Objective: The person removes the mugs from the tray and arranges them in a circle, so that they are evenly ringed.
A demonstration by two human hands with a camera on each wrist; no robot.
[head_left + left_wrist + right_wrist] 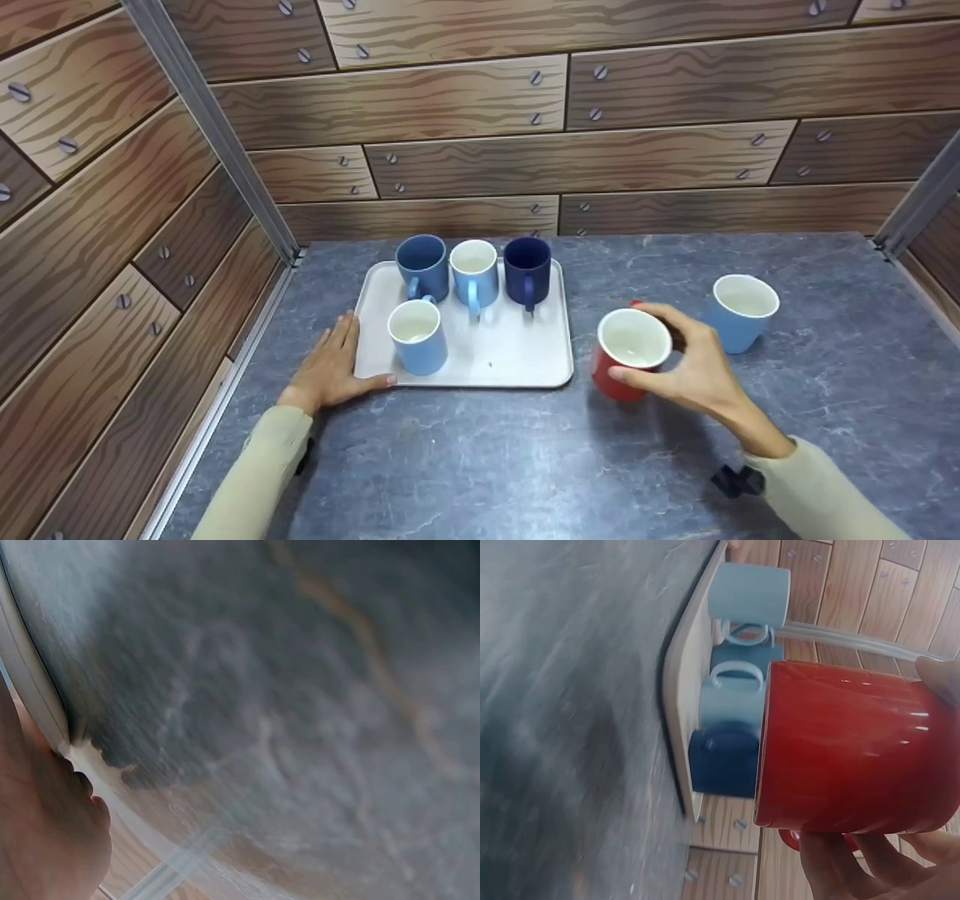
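Observation:
My right hand [694, 367] grips a red mug [611, 375] with a white inside, thumb at the front and fingers around the far side. In the right wrist view the mug's red wall [855, 750] fills much of the picture, held above the grey tabletop. Left of it lies a white tray [495, 360]. Flat against the tray's left edge rests my left hand [334, 371], its thumb along the near corner. Four mugs would be several: a steel-blue mug [426, 281], a light blue mug [487, 289] and a navy mug [525, 281] form the back row.
Another light blue mug [424, 352] stands at the tray's front left. Right of my right hand, a blue mug [731, 330] with a white inside stands on the grey table [480, 465]. Wood-patterned walls [465, 97] close off the back and sides.

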